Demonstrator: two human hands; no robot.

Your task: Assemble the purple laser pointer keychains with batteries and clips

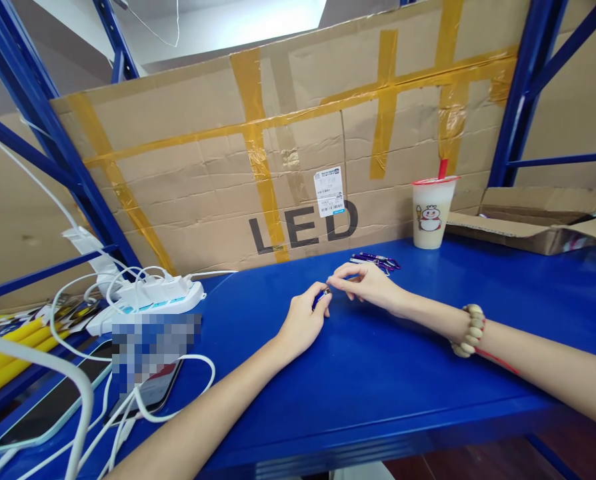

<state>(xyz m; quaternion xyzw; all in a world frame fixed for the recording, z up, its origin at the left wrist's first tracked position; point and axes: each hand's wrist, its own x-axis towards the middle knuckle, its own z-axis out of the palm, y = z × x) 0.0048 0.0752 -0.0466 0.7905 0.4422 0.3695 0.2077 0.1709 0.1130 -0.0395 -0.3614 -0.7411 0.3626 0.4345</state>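
Observation:
My left hand (308, 317) is closed around a small dark-blue object with a silvery end (327, 291). Most of that object is hidden by the fingers, so its kind does not show. Just to its right, my right hand (365, 285) is closed in a pinch, its fingertips close to the silvery end. Whatever those fingertips hold, if anything, is too small to tell. Behind the right hand, several slim purple pens (375, 260) with metallic parts lie on the blue tabletop (298, 400), partly covered by the hand.
A lidded drink cup (428, 217) with a red straw stands at the back right, beside an open cardboard box (528, 223). To the left are a white power strip (163, 297), tangled white cables and two phones, one (43, 410) light-edged. A large cardboard panel (203, 180) closes the back.

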